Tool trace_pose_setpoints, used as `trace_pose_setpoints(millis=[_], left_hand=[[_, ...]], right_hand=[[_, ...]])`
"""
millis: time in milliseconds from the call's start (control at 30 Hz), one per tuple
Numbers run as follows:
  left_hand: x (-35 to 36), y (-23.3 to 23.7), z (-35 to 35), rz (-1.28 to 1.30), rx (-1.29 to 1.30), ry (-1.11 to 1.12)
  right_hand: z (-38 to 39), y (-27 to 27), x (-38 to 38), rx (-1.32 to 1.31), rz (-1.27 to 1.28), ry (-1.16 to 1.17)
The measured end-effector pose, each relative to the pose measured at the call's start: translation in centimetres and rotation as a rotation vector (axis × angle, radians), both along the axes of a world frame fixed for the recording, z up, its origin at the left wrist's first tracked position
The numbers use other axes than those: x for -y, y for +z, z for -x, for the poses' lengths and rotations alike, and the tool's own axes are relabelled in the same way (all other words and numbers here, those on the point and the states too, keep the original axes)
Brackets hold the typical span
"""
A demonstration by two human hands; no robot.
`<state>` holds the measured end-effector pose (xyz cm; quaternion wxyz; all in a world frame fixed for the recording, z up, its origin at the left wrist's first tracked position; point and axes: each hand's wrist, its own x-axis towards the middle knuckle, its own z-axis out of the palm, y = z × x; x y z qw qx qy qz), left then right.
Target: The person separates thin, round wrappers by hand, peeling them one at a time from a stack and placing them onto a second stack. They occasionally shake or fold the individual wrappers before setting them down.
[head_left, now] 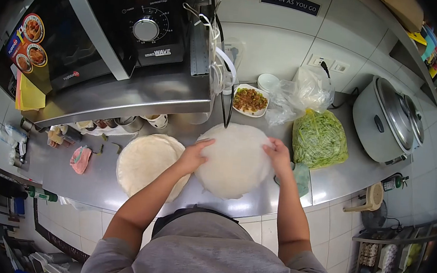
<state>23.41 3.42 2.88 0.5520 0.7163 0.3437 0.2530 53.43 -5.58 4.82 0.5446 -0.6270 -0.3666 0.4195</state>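
Both hands were on the pale round sheets [234, 164], which sat at the middle of the steel counter [94, 190], right in front of the person. Left hand [195, 158] had the left edge, right hand [278, 156] the upper right edge, each grasping lightly, neither clenched nor released. Fingers under the rim mostly hidden; couldn't tell how many layers were held, or whether the sheets were lifted or lay on the steel. The two-sided hold probably kept something thin and floppy flat and spread the pull, since the lower edge looked ragged and likely tore easily.

A second round stack [148, 164] lay just left, partly behind the left forearm, likely put there to be in easy reach without crowding the middle. The bag of shredded greens [321, 140] stood beyond the right hand, and a white dish [260, 114] of chopped food [251, 100] sat behind the sheets near the wall; both seemed set back to leave the front edge for handwork. A green bag [301, 180] lay by the right wrist. Rice cooker [383, 120] was far right, near the wall outlet [320, 61], presumably for power. Microwave [90, 26] sat up on a metal shelf [138, 102], which probably saved counter space below.
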Motion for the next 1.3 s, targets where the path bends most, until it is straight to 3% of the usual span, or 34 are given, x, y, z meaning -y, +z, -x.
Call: trace_pose_setpoints(millis=[33,67,133,267,333,367,400,467,500,567,733,767,833,933,1000,1033,1067,1133,1167,1300], left_hand=[[-1.1,-1.9,-0.4,-0.188,-0.131,0.014],[-1.6,-2.9,-0.7,-0.194,-0.135,0.014],[-2.4,-3.7,-1.3,-0.270,-0.318,0.009],[-2.4,-3.5,-0.9,-0.238,-0.324,0.015],[-0.4,0.1,0.1,-0.231,-0.364,0.275],[0.6,-0.1,1.9,-0.386,-0.427,0.310],[2.1,0.3,3.7,-0.375,-0.440,0.322],[5.4,1.4,7.0,-0.532,-0.835,0.382],[6.2,0.8,8.4,-0.524,-0.843,0.379],[7.6,-0.7,10.7,-0.634,-0.764,0.362],[7.5,-1.9,12.5,-0.565,-0.623,0.287],[7.6,-2.0,12.9,-0.468,-0.529,0.291],[7.7,-1.4,13.9,-0.370,-0.434,0.287],[8.5,-0.9,15.7,-0.321,-0.335,0.128],[9.1,-1.0,16.4,-0.524,-0.215,0.183],[8.8,-0.9,16.8,-0.300,-0.094,0.151],[8.8,-0.9,17.0,-0.299,-0.088,0.161],[9.5,2.7,16.5,0.142,0.462,0.042],[9.8,5.1,16.8,0.180,0.489,0.005],[9.8,6.1,18.4,0.394,0.699,0.044]], right_hand=[[-1.0,-3.4,-1.6,0.105,0.018,0.009],[-1.2,-5.3,-2.4,0.101,0.013,0.009],[-1.0,-6.6,-3.5,0.448,0.130,-0.079],[-0.8,-6.7,-3.4,0.447,0.164,-0.134],[0.3,-6.3,-3.0,0.764,-0.063,-0.308],[2.0,-4.3,-2.5,0.676,-0.051,-0.331],[3.6,-3.4,-2.1,0.669,-0.047,-0.312],[7.1,-2.7,-1.1,0.505,-0.149,-0.240],[9.2,-2.6,-0.7,0.560,-0.194,-0.170],[14.0,-2.1,-0.1,0.406,-0.155,0.001],[22.7,-4.6,-0.8,0.158,0.030,0.391],[23.8,-4.5,-1.0,0.162,0.034,0.390],[26.0,-2.5,-1.3,-0.160,0.386,0.356],[28.0,-3.5,-2.0,-0.266,0.317,0.335],[28.5,-3.1,-1.7,-0.245,0.223,0.312],[29.0,-1.8,-1.8,-0.229,0.126,0.288],[29.5,-0.4,-1.7,-0.222,0.128,0.296],[31.0,5.0,-0.8,-0.193,-0.081,0.203],[31.2,6.7,-1.0,-0.142,-0.099,0.218],[33.3,9.1,-3.2,-0.089,-0.054,0.299]])
